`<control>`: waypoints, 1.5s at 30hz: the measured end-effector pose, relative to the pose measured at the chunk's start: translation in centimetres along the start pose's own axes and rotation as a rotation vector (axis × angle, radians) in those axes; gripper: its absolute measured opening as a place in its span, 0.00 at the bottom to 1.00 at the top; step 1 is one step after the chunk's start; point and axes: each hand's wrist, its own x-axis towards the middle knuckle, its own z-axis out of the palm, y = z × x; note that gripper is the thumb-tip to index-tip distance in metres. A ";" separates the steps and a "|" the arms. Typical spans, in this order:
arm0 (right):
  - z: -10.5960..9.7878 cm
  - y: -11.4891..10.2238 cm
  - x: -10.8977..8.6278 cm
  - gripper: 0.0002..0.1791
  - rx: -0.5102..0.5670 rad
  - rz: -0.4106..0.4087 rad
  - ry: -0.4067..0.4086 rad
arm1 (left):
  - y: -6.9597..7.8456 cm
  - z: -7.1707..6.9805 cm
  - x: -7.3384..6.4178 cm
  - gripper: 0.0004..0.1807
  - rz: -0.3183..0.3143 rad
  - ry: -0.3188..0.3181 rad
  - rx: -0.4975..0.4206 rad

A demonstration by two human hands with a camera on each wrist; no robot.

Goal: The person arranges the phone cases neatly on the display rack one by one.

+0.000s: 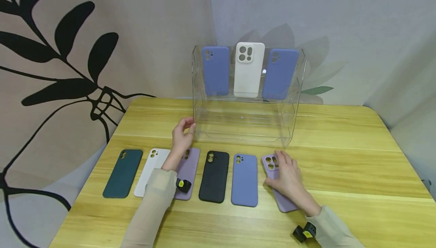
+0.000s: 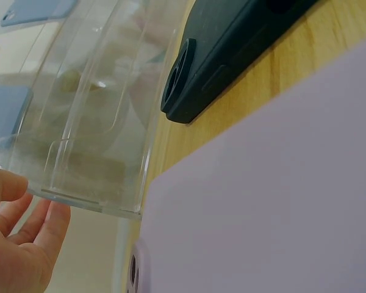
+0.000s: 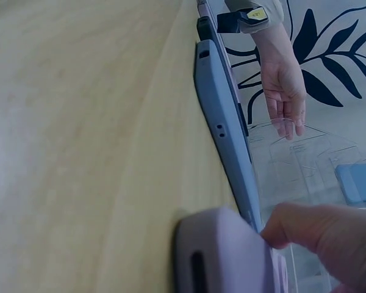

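In the head view my left hand [image 1: 182,136] reaches over a white phone case [image 1: 148,172] and a lilac phone case [image 1: 192,172]. Its fingers are fairly straight and touch the left side of a clear tiered display stand [image 1: 242,136]. The left wrist view shows the thumb and fingertips [image 2: 58,213] at the edge of the clear panel. On the right, my right hand [image 1: 287,176] grips another lilac phone case [image 1: 284,201], one with a raised camera frame. The thumb is at its left edge and the fingers lie over its top right; the hand hides part of it.
Two blue phone cases, one on the left [image 1: 216,72] and one on the right [image 1: 280,74], flank a white one [image 1: 249,72] on the top tier. On the wooden table [image 1: 357,157] lie dark green [image 1: 123,174], black [image 1: 214,178] and blue [image 1: 244,181] cases. A wall stands behind.
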 end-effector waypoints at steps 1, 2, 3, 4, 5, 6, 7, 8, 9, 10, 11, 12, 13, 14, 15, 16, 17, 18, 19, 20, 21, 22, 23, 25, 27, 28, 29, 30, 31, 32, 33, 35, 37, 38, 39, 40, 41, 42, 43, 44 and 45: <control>-0.1 0.0 0.0 0.53 0.003 -0.004 0.004 | 0.0 0.0 0.0 0.12 -0.003 0.000 -0.005; -0.1 0.0 0.0 0.53 0.007 -0.008 0.009 | 0.0 0.0 0.0 0.12 -0.005 -0.001 -0.004; -0.2 0.0 0.1 0.53 0.010 -0.014 0.016 | 0.0 0.0 0.0 0.12 -0.005 -0.002 0.000; -0.2 0.0 0.1 0.53 0.013 -0.021 0.023 | 0.1 -0.1 0.0 0.12 -0.006 -0.002 0.005; -0.2 0.0 0.1 0.53 0.016 -0.031 0.032 | 0.1 -0.1 0.0 0.12 -0.008 -0.001 0.009; -0.3 0.0 0.1 0.52 0.021 -0.039 0.040 | 0.1 -0.1 0.1 0.12 -0.008 -0.001 0.014; -0.3 -0.1 0.2 0.52 0.024 -0.047 0.046 | 0.1 -0.1 0.1 0.12 -0.009 -0.001 0.021; -0.4 -0.1 0.2 0.51 0.032 -0.054 0.053 | 0.1 -0.1 0.1 0.12 -0.008 -0.002 0.027; -0.4 -0.1 0.2 0.51 0.037 -0.059 0.059 | 0.1 -0.1 0.1 0.12 -0.006 -0.002 0.031; -0.5 -0.2 0.3 0.51 0.043 -0.063 0.063 | 0.0 -0.1 0.1 0.12 -0.007 -0.002 0.032; -0.5 -0.2 0.3 0.50 0.049 -0.066 0.068 | 0.1 -0.1 0.1 0.12 -0.007 -0.003 0.033; -0.6 -0.3 0.4 0.50 0.054 -0.067 0.070 | 0.0 -0.1 0.1 0.12 -0.007 -0.005 0.033; -0.7 -0.4 0.5 0.50 0.059 -0.070 0.078 | 0.0 -0.1 0.1 0.12 -0.007 -0.005 0.033; -0.8 -0.5 0.6 0.50 0.065 -0.075 0.086 | 0.1 -0.1 0.1 0.12 -0.006 -0.006 0.034; -0.9 -0.6 0.7 0.50 0.069 -0.081 0.095 | 0.1 -0.1 0.1 0.12 -0.005 -0.006 0.034; -1.0 -0.7 0.8 0.50 0.074 -0.089 0.105 | 0.1 -0.1 0.0 0.12 -0.005 -0.008 0.033; -1.1 -0.8 0.9 0.50 0.079 -0.098 0.117 | 0.1 -0.1 0.0 0.12 -0.004 -0.008 0.032; -1.3 -0.9 1.0 0.50 0.086 -0.109 0.130 | 0.1 -0.1 0.0 0.12 -0.003 -0.009 0.029; -1.4 -1.0 1.2 0.50 0.091 -0.119 0.141 | 0.2 -0.1 0.0 0.12 -0.003 -0.009 0.027; -1.4 -1.1 1.3 0.49 0.097 -0.127 0.149 | 0.2 -0.1 0.0 0.12 -0.002 -0.009 0.025; -1.5 -1.2 1.4 0.49 0.101 -0.136 0.159 | 0.2 -0.1 0.0 0.12 -0.003 -0.010 0.022; -1.6 -1.3 1.5 0.49 0.106 -0.140 0.164 | 0.2 -0.1 0.0 0.12 -0.004 -0.010 0.020; -1.7 -1.4 1.6 0.49 0.111 -0.144 0.168 | 0.1 -0.1 0.0 0.12 -0.005 -0.009 0.016; -1.8 -1.6 1.8 0.49 0.116 -0.146 0.173 | 0.1 -0.1 0.0 0.12 -0.008 -0.009 0.014; -1.9 -1.8 2.1 0.50 0.125 -0.151 0.177 | 0.1 -0.1 0.0 0.12 -0.009 -0.009 0.014; -2.0 -1.9 2.2 0.50 0.129 -0.154 0.179 | 0.1 -0.1 0.0 0.12 -0.011 -0.008 0.014; -2.1 -2.0 2.3 0.50 0.132 -0.161 0.185 | 0.1 -0.1 0.0 0.12 -0.012 -0.008 0.013; -2.1 -2.1 2.5 0.50 0.137 -0.168 0.191 | 0.1 -0.1 0.0 0.12 -0.012 -0.008 0.015; -2.2 -2.3 2.6 0.50 0.142 -0.178 0.197 | 0.0 -0.1 0.0 0.12 -0.013 -0.009 0.013; -2.2 -2.4 2.8 0.50 0.147 -0.190 0.204 | 0.0 -0.1 0.0 0.12 -0.013 -0.009 0.013; -2.3 -2.5 2.9 0.49 0.151 -0.201 0.212 | 0.0 -0.1 0.0 0.12 -0.015 -0.010 0.012; -2.4 -2.8 3.3 0.48 0.162 -0.216 0.222 | 0.0 -0.1 0.0 0.12 -0.017 -0.011 0.006; -2.5 -3.2 3.6 0.48 0.174 -0.217 0.221 | -0.1 -0.1 0.0 0.13 -0.013 -0.014 0.007; -2.5 -3.4 3.7 0.48 0.179 -0.217 0.221 | -0.1 -0.1 0.0 0.13 -0.005 -0.013 0.004; -2.6 -3.7 3.9 0.48 0.186 -0.216 0.220 | -0.1 -0.1 0.1 0.13 0.001 -0.013 0.000; -2.7 -3.9 4.0 0.48 0.193 -0.217 0.218 | -0.1 -0.1 0.0 0.13 0.007 -0.012 0.000; -2.8 -4.2 4.2 0.48 0.198 -0.219 0.218 | -0.1 -0.1 0.0 0.13 0.014 -0.009 0.006; -2.9 -4.5 4.4 0.48 0.202 -0.222 0.218 | -0.1 -0.1 0.0 0.13 0.019 -0.009 0.005; -3.0 -4.7 4.7 0.48 0.205 -0.228 0.222 | -0.1 -0.1 0.0 0.13 0.023 -0.008 0.006; -3.1 -5.0 4.9 0.49 0.209 -0.233 0.225 | -0.1 -0.1 0.0 0.12 0.025 -0.006 0.004; -3.1 -5.3 5.2 0.49 0.210 -0.237 0.230 | -0.1 -0.1 0.0 0.12 0.021 -0.006 0.007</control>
